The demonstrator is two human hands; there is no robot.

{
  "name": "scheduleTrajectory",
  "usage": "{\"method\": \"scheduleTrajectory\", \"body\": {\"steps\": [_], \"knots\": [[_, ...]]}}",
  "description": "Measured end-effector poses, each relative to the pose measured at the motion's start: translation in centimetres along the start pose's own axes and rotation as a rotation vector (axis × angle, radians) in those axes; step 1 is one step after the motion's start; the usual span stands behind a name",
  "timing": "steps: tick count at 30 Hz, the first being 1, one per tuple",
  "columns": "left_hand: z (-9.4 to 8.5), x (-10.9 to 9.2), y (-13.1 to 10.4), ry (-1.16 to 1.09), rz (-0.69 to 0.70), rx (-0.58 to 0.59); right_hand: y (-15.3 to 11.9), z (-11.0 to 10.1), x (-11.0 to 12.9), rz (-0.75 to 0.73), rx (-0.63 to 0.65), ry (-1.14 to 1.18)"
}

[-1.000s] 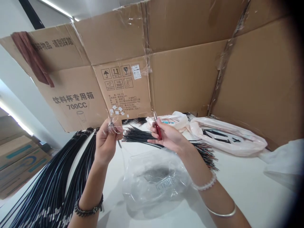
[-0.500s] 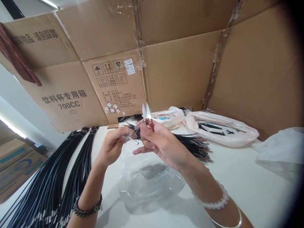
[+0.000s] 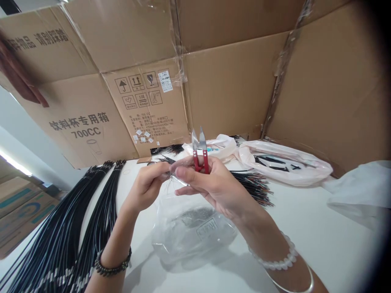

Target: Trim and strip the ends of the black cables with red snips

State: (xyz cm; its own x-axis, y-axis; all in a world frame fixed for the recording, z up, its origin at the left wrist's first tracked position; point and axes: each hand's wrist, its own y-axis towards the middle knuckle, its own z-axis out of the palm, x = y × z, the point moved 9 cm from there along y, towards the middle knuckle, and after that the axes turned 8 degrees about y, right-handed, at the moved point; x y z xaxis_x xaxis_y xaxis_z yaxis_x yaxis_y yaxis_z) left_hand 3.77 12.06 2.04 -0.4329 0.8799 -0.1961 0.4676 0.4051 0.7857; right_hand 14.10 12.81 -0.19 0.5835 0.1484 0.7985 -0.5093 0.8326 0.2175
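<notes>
My left hand (image 3: 149, 183) is closed on the gathered top of a clear plastic bag (image 3: 195, 232), which hangs down over the white table. Red-handled snips (image 3: 200, 156) rest in my right hand (image 3: 210, 181), blades pointing up and apart. The thumb and forefinger of my right hand meet at the bag's neck, close against my left fingertips. A small silvery strip (image 3: 180, 182) shows between the hands, partly hidden by the fingers. Grey contents, too blurred to name, lie inside the bag.
Bundles of black cables (image 3: 100, 211) lie on the left of the white table (image 3: 305, 228). Behind my right hand is another cable bundle (image 3: 253, 187). Two pale bags (image 3: 284, 162) with small parts stand at the back, before tall cardboard (image 3: 229, 89). A translucent bag (image 3: 363, 191) is at right.
My right hand's thumb has moved left and down to the bag's neck beside my left fingers. The snips have shifted right and stand more upright. The view has tilted slightly.
</notes>
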Motion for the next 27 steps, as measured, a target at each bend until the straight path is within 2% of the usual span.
{"method": "scheduleTrajectory", "body": {"steps": [3,9,16,21,24,27], "knots": [[0.4,-0.7,0.1,0.028,0.020,0.048,0.0,0.0,-0.5,0.047,0.000,-0.001],[0.8,-1.8,0.2,0.077,0.018,0.092,0.5,-0.4,-0.5,0.013,0.022,0.008],[1.3,-0.5,0.0,0.104,-0.119,0.105,1.4,-1.0,-1.0,0.030,-0.001,-0.017],[1.6,0.6,-0.1,0.082,-0.267,0.164,1.3,-1.6,-0.1,-0.002,-0.026,-0.071],[2.2,2.1,-0.7,0.043,-0.351,0.292,1.0,-2.1,0.7,-0.009,-0.044,-0.137],[3.5,3.2,-1.8,0.026,-0.386,0.526,0.9,-2.3,1.2,-0.017,-0.065,-0.244]]}}
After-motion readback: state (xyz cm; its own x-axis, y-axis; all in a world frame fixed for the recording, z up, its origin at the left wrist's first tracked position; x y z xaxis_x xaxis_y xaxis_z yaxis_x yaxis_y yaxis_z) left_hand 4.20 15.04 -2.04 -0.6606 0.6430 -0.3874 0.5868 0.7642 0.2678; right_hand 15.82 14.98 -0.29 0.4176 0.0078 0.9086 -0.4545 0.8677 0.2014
